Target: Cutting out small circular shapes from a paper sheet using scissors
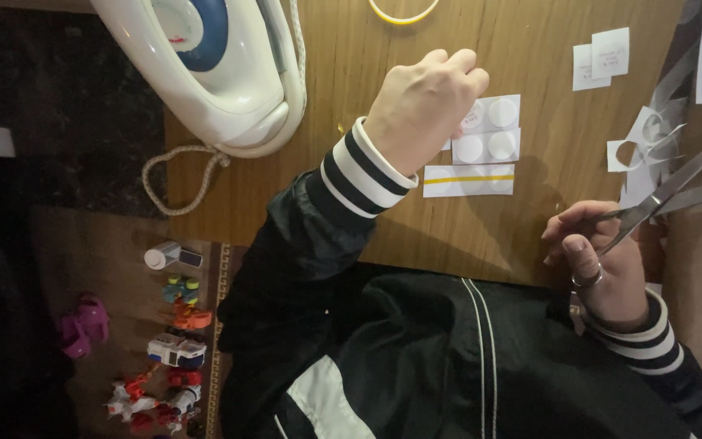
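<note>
My left hand [422, 104] hovers over the wooden table [351, 179] with its fingers curled onto a white sheet of round stickers [497, 114]; whether it grips the sheet I cannot tell. A second sticker sheet [489, 146] and a white strip with a yellow line [469, 180] lie just below. At the table's near right edge my right hand [603, 268] holds metal scissors [676, 185], blades open and pointing up to the right.
A white and blue clothes iron [213, 65] with a braided cord [180, 175] lies at the upper left. Cut paper scraps [643, 142] and small white slips [601, 57] sit at right. Toy figures [174, 349] and a small bottle [168, 255] lie on the floor.
</note>
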